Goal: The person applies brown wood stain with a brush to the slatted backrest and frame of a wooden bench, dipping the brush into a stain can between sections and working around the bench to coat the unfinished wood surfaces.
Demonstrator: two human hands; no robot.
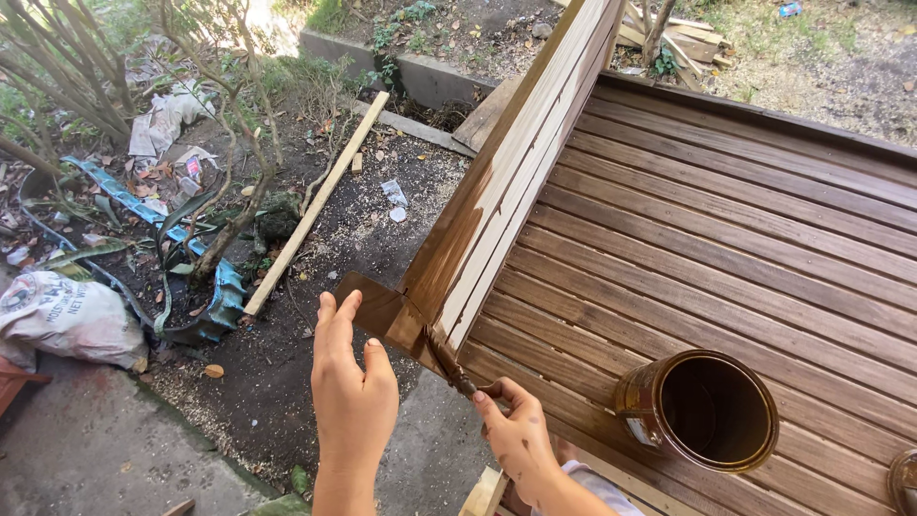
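A round open can [702,406] stands on the wooden deck, lower right — brown-stained, with a pale label on its side. Far left lies a white printed sack [65,317] (crumpled, on the ground).

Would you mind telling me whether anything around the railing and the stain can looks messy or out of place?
The open can has brown drips down its outside. The railing is stained only at its near end. The right hand is smudged brown.

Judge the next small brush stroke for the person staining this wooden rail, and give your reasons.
Probably draw the brush in the right hand upward along the rail. Only its near end looks dark with stain; the wood beyond is pale. The left hand steadies the stained end block.
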